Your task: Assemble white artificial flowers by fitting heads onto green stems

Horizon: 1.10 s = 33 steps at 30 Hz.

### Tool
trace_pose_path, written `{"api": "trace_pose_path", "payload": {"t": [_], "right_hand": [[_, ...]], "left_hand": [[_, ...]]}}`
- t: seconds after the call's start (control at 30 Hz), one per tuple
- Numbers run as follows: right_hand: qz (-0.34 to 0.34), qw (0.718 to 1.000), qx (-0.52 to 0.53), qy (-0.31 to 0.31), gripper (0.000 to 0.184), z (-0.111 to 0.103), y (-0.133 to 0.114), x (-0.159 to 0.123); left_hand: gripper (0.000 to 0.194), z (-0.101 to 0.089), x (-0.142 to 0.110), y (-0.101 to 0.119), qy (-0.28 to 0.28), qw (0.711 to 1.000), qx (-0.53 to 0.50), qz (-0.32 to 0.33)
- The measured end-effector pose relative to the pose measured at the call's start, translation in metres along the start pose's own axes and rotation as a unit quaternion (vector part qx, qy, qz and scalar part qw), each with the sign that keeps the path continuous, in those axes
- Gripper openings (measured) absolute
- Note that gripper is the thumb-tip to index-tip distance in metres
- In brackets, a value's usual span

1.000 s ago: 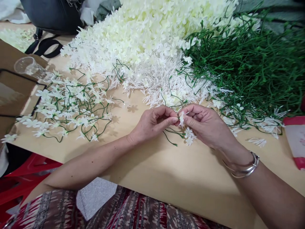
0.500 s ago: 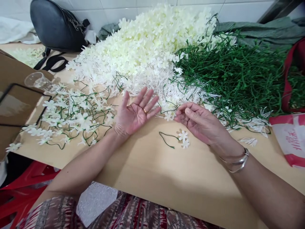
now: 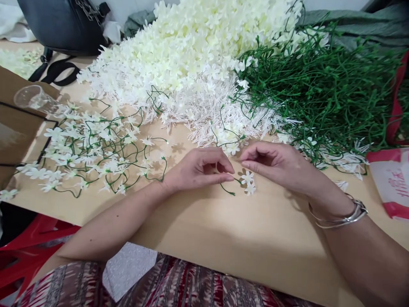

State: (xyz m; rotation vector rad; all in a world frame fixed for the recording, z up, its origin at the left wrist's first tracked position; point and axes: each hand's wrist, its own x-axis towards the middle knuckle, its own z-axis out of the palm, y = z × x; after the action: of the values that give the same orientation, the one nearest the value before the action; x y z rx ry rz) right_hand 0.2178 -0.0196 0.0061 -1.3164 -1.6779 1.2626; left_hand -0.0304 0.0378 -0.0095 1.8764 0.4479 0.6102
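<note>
My left hand (image 3: 204, 168) is closed, with thumb and fingertips brought together; anything between them is too small to make out. Beneath its fingertips, a white artificial flower (image 3: 248, 182) lies on the table, its thin green stem partly hidden by my thumb. My right hand (image 3: 277, 166), with silver bangles at the wrist, is pinched just above and right of that flower. What its fingertips hold, if anything, does not show clearly. The two hands face each other, a small gap between their fingertips.
Stemmed white flowers (image 3: 105, 149) lie scattered left, beside a clear plastic cup (image 3: 38, 100) and cardboard box (image 3: 19, 115). Behind are heaps of cream petals (image 3: 198, 47), white stamens (image 3: 211, 106) and green stems (image 3: 322, 85). A red-and-white packet (image 3: 391, 181) lies right; a black bag (image 3: 60, 25) stands back left.
My left hand has turned from an open, upward palm to a closed pinch and moved right, over the flower's stem. My right hand has shifted slightly right. The view has tilted slightly downward.
</note>
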Motion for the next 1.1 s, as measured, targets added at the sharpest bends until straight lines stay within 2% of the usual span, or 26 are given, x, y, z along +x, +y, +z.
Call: {"api": "trace_pose_path", "payload": {"t": [0.07, 0.13, 0.23, 0.3, 0.43, 0.5, 0.6, 0.67, 0.77, 0.83, 0.93, 1.1], "right_hand": [[-0.006, 0.997, -0.037, -0.066, 0.020, -0.006, 0.002, -0.002], [-0.016, 0.991, -0.082, -0.101, 0.017, -0.011, 0.007, -0.003], [-0.047, 0.980, -0.153, -0.114, 0.011, -0.016, 0.012, -0.004], [-0.066, 0.973, -0.189, -0.116, 0.015, -0.018, 0.012, -0.005], [-0.054, 0.959, -0.247, -0.123, 0.018, -0.023, 0.006, -0.009], [-0.045, 0.961, -0.255, -0.094, 0.019, -0.023, 0.003, -0.009], [-0.056, 0.968, -0.241, 0.039, 0.014, -0.019, 0.004, -0.005], [-0.065, 0.957, -0.244, 0.140, 0.012, -0.014, 0.008, -0.002], [-0.073, 0.932, -0.264, 0.238, 0.010, -0.010, 0.013, 0.002], [-0.071, 0.916, -0.283, 0.276, 0.010, -0.010, 0.017, 0.003], [-0.061, 0.903, -0.311, 0.290, 0.011, -0.012, 0.024, 0.004], [-0.056, 0.887, -0.377, 0.260, 0.019, -0.012, 0.035, 0.008]], "left_hand": [[0.017, 0.005, -0.002, -0.003, -0.038, 0.994, 0.089, 0.041], [0.017, 0.010, -0.002, -0.007, -0.052, 0.983, 0.163, 0.063], [0.019, 0.015, -0.002, -0.010, -0.061, 0.969, 0.229, 0.068], [0.020, 0.015, -0.002, -0.008, -0.071, 0.963, 0.247, 0.074], [0.014, 0.003, 0.000, 0.003, -0.085, 0.960, 0.260, 0.056], [0.011, -0.009, 0.000, 0.008, -0.100, 0.964, 0.243, 0.028], [0.008, -0.024, 0.000, 0.011, -0.094, 0.977, 0.190, -0.013], [0.011, -0.028, -0.001, 0.009, -0.028, 0.991, 0.125, -0.045], [0.022, -0.024, -0.003, 0.003, 0.094, 0.992, 0.028, -0.077], [0.025, -0.019, -0.003, 0.001, 0.114, 0.990, -0.001, -0.083], [0.021, -0.011, -0.004, 0.002, 0.080, 0.993, 0.026, -0.081], [0.013, -0.010, -0.003, 0.007, -0.028, 0.983, 0.181, -0.019]]}}
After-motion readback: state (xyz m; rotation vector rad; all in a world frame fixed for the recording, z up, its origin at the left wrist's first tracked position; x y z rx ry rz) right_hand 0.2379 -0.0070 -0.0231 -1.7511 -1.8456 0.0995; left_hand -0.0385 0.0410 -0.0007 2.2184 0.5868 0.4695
